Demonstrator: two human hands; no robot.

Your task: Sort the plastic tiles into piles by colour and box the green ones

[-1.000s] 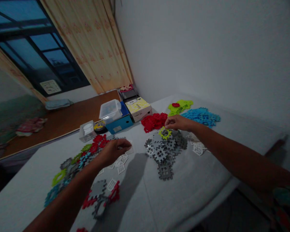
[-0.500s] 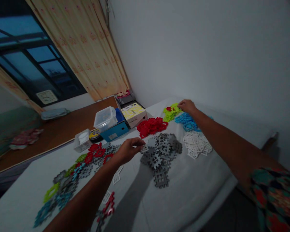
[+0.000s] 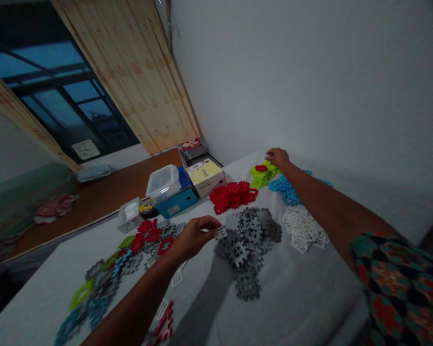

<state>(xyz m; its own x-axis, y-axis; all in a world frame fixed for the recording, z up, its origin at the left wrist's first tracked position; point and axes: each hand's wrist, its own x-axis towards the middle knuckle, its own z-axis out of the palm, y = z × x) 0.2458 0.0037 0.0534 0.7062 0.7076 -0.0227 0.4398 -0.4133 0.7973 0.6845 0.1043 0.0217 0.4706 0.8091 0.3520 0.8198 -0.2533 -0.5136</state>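
Observation:
My left hand [image 3: 201, 235] pinches a small white window-shaped lattice piece [image 3: 221, 233] between thumb and fingertips, at the left side of a heap of grey interlocking plastic pieces [image 3: 250, 233]. My right hand [image 3: 278, 157] reaches to the far side of the table, its fingers drawn together just above the lime-green heap [image 3: 262, 178]. Whether they hold anything is too small to make out. One red piece [image 3: 261, 168] lies on the green heap. Under my right forearm are blue pieces [image 3: 286, 190], partly covered, and nearer me a pile of white lattice pieces [image 3: 303, 226].
A red heap [image 3: 233, 196] lies behind the grey one. Farther left stand a yellow-topped box [image 3: 206, 173], a blue box [image 3: 176, 204] with a clear plastic container [image 3: 163, 181], and a small white box [image 3: 129, 218]. Joined multicoloured pieces [image 3: 108, 274] stretch along the left. A wall [image 3: 310, 86] rises behind.
The view has shifted, so the table things appear lower and farther right. My right hand has risen slightly off the green heap. The left hand keeps the white piece.

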